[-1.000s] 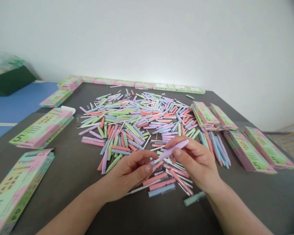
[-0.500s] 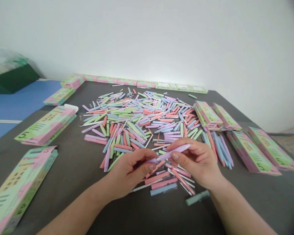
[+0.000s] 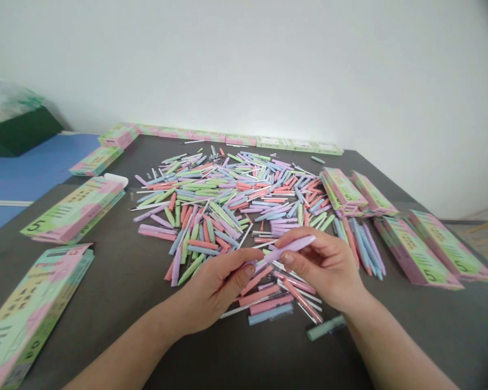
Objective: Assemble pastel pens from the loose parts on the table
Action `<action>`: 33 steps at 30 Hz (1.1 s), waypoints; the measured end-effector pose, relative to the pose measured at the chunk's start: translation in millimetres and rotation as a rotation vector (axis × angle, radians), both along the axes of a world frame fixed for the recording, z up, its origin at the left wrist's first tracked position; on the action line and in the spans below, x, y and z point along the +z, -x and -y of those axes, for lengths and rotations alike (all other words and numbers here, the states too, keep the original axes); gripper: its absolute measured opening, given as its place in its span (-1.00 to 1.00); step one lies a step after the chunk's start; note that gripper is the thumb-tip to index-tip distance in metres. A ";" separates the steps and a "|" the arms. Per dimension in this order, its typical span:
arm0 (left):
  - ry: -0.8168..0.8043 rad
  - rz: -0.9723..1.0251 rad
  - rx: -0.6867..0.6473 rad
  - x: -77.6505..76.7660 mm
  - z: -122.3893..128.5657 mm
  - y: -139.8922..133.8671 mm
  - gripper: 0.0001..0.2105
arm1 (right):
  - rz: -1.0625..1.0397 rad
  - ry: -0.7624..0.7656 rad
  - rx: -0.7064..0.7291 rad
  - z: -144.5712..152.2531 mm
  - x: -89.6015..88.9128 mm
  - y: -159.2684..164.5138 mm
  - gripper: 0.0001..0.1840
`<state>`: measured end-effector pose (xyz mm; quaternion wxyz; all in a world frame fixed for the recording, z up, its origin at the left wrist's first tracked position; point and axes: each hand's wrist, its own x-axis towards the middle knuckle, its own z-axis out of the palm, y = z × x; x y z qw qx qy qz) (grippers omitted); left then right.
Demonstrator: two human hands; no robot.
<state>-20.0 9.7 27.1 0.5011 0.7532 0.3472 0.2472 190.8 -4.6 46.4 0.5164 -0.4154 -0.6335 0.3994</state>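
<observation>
A lilac pen slants from near left to far right, pinched at its near end by a person's left hand and farther along by the right hand, above scattered pen parts.

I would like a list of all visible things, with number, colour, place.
Held pen: one, lilac, front centre
Pen parts: uncountable, pastel and white, middle
Grouped pens: several, pastel, right of parts
Cartons: many, pastel, left, right, far edges
Table: one, dark grey, beneath
Surface: apparently one, blue, left
Container: one, dark green, far left
Plastic: count unclear, whitish-green, in container
Wall: one, white, behind
Slatted object: one, tan, far right
Left hand: one, bare, holding pen
Right hand: one, bare, holding pen
</observation>
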 end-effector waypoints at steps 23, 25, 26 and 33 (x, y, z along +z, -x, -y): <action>0.377 0.424 0.012 -8.2 -1.3 1.5 -0.75 | -0.867 0.527 0.319 8.1 5.8 13.1 -0.84; 0.376 0.451 0.023 -7.3 -1.5 1.3 -0.76 | -0.861 0.550 0.363 13.0 6.2 17.8 -0.80; 0.378 0.454 0.026 -6.9 -1.5 1.2 -0.76 | -0.854 0.559 0.382 15.1 6.7 19.3 -0.78; 0.409 0.475 0.028 -7.6 -0.3 1.6 -0.76 | -0.870 0.622 0.443 26.7 12.8 21.0 -0.66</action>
